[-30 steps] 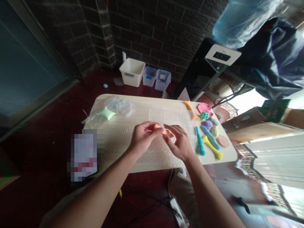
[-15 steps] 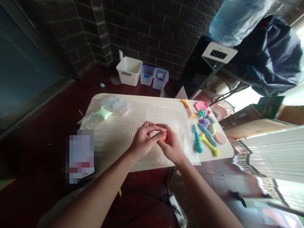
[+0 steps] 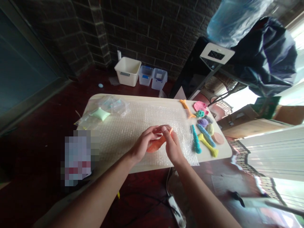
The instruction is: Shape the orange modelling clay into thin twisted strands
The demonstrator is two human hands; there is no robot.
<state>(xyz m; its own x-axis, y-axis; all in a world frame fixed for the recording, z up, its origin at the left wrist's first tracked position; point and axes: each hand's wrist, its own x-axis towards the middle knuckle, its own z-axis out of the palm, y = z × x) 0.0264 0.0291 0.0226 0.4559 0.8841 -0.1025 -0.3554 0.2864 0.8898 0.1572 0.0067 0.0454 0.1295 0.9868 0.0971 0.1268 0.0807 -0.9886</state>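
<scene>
A strip of soft orange modelling clay (image 3: 155,146) is stretched slantwise between my two hands above the bubble wrap. My left hand (image 3: 143,143) is curled round its lower left end, fingers pointing to the right. At the upper right end, my right hand (image 3: 172,144) pinches the clay, with the thumb on top. Fingers hide part of the strip. Bubble wrap (image 3: 135,126) covers much of the pale table (image 3: 163,99) under my hands. Nearest on the right lie a teal clay stick (image 3: 195,139), a yellow clay bone shape (image 3: 209,145) and a blue clay roll (image 3: 206,135).
More clay shapes, among them an orange bone (image 3: 187,108) and a pink piece (image 3: 201,107), lie at the table's right. A pale green packet (image 3: 101,114) and clear plastic bags (image 3: 118,106) sit at the left. A white bin (image 3: 128,72) stands on the floor beyond.
The orange clay, mostly hidden in my closed hands before, now shows as a longer strip. My hands have moved slightly apart, and the view has shifted a little.
</scene>
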